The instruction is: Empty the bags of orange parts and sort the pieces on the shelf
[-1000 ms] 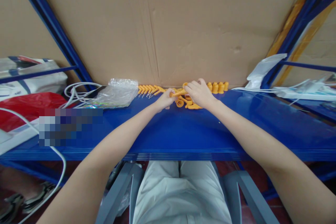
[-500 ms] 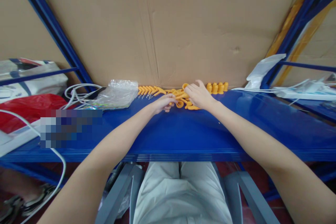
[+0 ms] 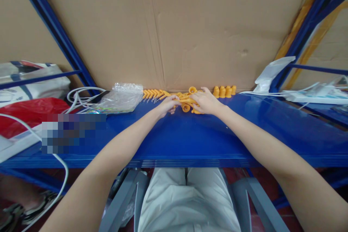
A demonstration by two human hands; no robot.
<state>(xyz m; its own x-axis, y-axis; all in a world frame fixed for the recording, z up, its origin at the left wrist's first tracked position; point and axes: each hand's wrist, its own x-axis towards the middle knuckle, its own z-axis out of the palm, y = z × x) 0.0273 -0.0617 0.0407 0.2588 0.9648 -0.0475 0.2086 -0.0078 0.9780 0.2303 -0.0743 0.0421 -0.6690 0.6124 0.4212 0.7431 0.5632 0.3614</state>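
Note:
My left hand point(image 3: 168, 105) is closed on one end of a slender yellow plastic piece point(image 3: 184, 100) above the blue table. My right hand point(image 3: 206, 102) curls over the other end, its fingertips partly hidden among more yellow parts. Just below the held piece, a yellow bell-shaped cup point(image 3: 185, 108) shows its round opening; another yellow cup point(image 3: 193, 90) faces me behind it. To the left lies a row of yellow handles point(image 3: 152, 93) with silver twisted metal ends. Several yellow bell-shaped pieces point(image 3: 223, 91) stand upright to the right.
A clear plastic bag point(image 3: 122, 98) lies left of the handles, near white cables point(image 3: 78, 96) and a red bag point(image 3: 35, 110). A cardboard wall point(image 3: 190, 32) closes off the back. White plastic point(image 3: 268, 74) stands at the right post. Someone's foot point(image 3: 40, 206) shows below left.
My right hand has come down and slightly forward from the rear cup onto the slender yellow piece. The rear cup is now uncovered. My left hand has barely moved.

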